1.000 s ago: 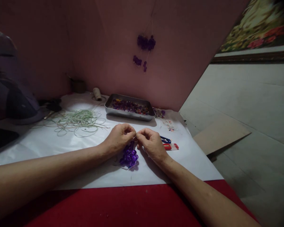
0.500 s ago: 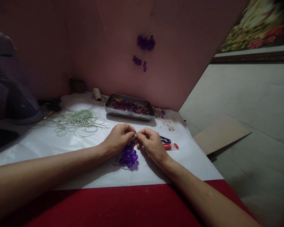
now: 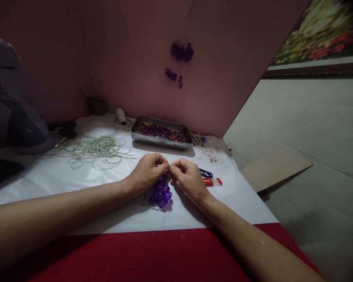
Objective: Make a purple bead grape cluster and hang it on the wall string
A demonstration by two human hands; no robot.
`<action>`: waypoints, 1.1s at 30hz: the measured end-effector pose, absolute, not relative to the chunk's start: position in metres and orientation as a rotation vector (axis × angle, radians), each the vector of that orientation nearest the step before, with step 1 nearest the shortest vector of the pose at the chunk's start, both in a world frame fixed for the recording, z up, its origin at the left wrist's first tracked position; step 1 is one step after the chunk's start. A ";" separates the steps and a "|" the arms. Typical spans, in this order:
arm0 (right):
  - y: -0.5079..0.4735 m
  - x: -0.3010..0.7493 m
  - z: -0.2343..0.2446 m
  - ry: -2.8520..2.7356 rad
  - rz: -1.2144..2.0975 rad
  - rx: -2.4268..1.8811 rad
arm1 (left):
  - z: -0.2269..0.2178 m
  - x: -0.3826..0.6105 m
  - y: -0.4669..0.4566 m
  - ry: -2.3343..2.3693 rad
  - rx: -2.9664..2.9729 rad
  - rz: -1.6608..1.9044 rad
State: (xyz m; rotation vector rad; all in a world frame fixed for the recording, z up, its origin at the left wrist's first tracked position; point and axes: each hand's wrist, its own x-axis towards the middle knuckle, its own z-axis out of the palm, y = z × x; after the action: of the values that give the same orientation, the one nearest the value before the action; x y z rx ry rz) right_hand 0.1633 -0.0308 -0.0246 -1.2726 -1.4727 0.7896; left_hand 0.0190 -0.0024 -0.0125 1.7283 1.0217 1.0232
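A cluster of purple beads [image 3: 161,194] rests on the white sheet [image 3: 76,184] between my wrists. My left hand [image 3: 148,171] and my right hand [image 3: 187,178] meet fingertip to fingertip just above the cluster. Both are pinched closed on the thin cord at its top; the cord itself is too fine to make out.
A metal tray [image 3: 161,140] of mixed beads stands behind my hands. Loose green cord [image 3: 97,150] lies at left, a twine spool [image 3: 121,116] behind it. Blue clippers [image 3: 206,173] and a red-white item [image 3: 212,181] lie right of my hand. Purple bead clusters [image 3: 181,53] hang on the wall.
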 end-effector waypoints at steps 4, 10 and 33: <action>-0.032 0.163 -0.023 -1.452 0.828 -1.264 | -0.011 0.020 -0.003 0.981 1.660 1.015; -0.033 0.163 -0.022 -1.432 0.902 -1.220 | -0.011 0.020 -0.002 0.997 1.659 1.028; -0.033 0.162 -0.021 -1.433 0.893 -1.229 | -0.007 0.019 -0.007 0.941 1.515 1.011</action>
State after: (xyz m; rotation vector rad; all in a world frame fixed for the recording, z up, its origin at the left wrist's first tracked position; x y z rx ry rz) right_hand 0.1618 -0.0330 -0.0212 -1.2286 -1.4334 0.8932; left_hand 0.0191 -0.0068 -0.0066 1.5149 0.9411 1.0110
